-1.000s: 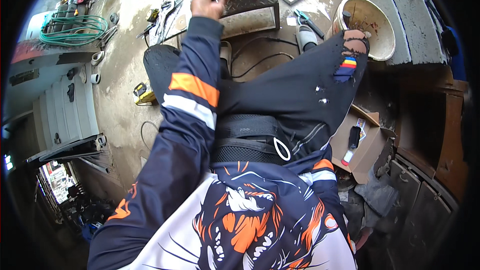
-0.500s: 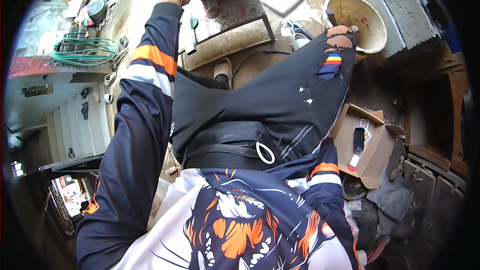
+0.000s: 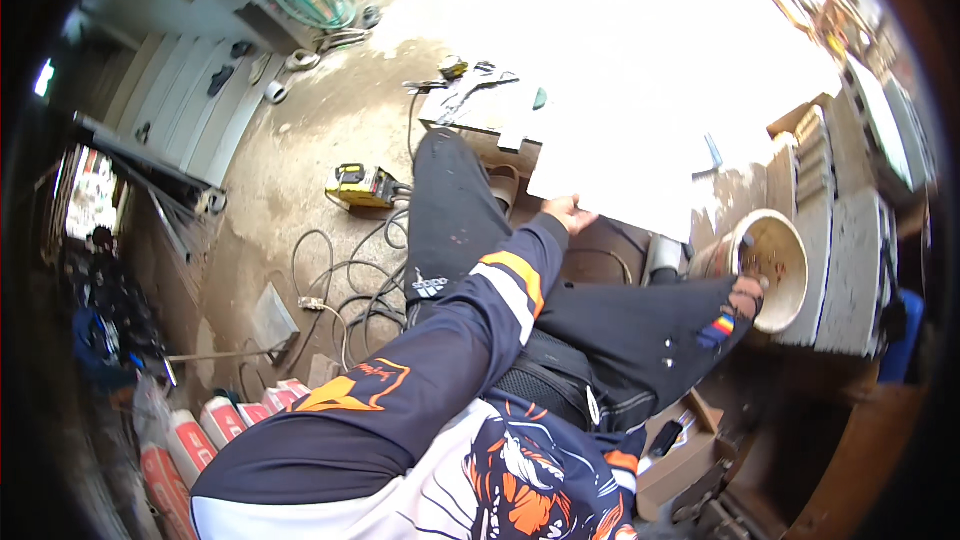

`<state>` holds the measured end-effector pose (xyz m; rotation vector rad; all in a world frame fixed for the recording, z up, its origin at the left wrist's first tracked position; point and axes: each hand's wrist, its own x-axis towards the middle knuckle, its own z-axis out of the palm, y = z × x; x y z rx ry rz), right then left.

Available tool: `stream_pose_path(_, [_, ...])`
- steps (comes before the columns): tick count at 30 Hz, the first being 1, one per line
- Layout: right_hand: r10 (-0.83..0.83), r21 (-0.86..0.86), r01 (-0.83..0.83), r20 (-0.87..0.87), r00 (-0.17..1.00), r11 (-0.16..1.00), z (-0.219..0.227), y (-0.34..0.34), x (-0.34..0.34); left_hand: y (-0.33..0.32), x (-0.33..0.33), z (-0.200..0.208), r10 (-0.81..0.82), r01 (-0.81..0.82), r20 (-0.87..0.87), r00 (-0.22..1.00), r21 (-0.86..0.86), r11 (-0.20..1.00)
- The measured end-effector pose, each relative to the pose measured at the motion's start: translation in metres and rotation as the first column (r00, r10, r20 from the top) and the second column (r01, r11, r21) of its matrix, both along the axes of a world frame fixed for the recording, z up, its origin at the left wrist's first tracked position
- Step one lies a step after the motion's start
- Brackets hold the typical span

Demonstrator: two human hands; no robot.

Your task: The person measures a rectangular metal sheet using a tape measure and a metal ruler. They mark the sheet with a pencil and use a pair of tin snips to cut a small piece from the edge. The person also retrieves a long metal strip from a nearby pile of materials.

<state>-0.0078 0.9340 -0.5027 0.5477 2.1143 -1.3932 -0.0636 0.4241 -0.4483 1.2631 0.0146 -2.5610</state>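
My left hand (image 3: 570, 212) is closed on the near edge of a flat panel (image 3: 625, 185), with the thumb lying along the rim. Strong glare whitens the panel and hides its surface and far outline. Beyond the hand, a low work surface (image 3: 485, 145) carries a yellow tape measure (image 3: 453, 67), some metal tools (image 3: 480, 85) and a small green round piece (image 3: 540, 98). Only the right sleeve (image 3: 622, 465) shows at the lower right; my right hand is out of sight.
A pale bucket (image 3: 745, 250) stands by my right knee, beside grey blocks (image 3: 850, 260). An open cardboard box (image 3: 690, 460) holds a black object. On the left lie a yellow machine (image 3: 362, 187), loose black cables (image 3: 350, 285) and red-and-white packages (image 3: 220, 420).
My left hand has come from the upper left down toward my knees, and now grips the panel's near edge. The view has swung left, bringing the yellow machine and cables in.
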Motion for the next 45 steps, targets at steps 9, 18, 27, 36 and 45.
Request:
stream_pose_path(9, [0.046,0.14,-0.036,-0.068,0.997,0.99,0.043,0.001,-0.094,0.037,0.006,-0.054,0.001,-0.046,0.371,0.929,0.114,0.992])
stream_pose_path(18, [-0.053,0.32,0.195,-0.404,0.913,0.927,0.132,0.003,-0.185,0.082,-0.029,0.042,-0.469,0.648,0.493,0.732,-0.293,0.703])
stream_pose_path(27, [0.44,0.305,-0.342,-0.775,0.453,0.889,0.25,-0.282,-0.263,-0.252,-0.022,0.144,0.608,0.514,0.399,0.686,-0.858,-0.017])
stream_pose_path(36, [0.862,0.493,-0.716,-0.383,0.331,0.494,0.189,-0.388,-0.29,-0.431,-0.024,0.042,0.572,0.963,0.797,0.193,-0.264,0.043])
stream_pose_path(45, [0.876,0.428,-0.765,-0.26,0.406,0.481,0.204,-0.396,-0.309,-0.454,-0.03,0.027,0.512,0.968,0.836,0.196,-0.247,0.032])
